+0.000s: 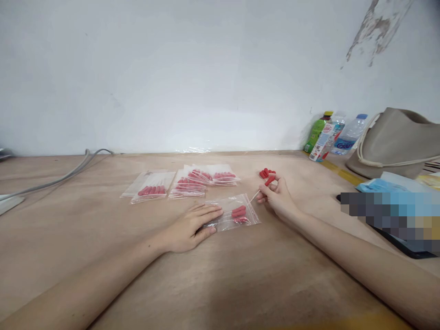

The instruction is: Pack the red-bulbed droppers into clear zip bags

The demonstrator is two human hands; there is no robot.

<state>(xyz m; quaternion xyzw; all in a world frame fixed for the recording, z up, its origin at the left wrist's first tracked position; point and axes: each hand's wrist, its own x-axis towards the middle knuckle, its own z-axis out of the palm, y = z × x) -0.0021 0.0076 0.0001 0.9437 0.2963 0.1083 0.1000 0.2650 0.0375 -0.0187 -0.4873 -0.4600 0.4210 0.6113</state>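
My left hand (192,227) lies flat on the wooden table, fingers stretched out, pressing down the left end of a clear plastic bag (237,213) that holds a few red-capped droppers. My right hand (277,197) is closed in a pinch on one dropper (264,185) with a red bulb and a thin clear stem, held just right of the bag's mouth. A small heap of loose red-capped droppers (267,173) lies on the table just beyond my right hand.
Several filled clear bags (187,183) lie in a row behind the hands. A grey cable (68,174) runs at the left. Bottles (330,135), a beige bag (395,142) and a dark tablet (405,247) sit at the right against the white wall.
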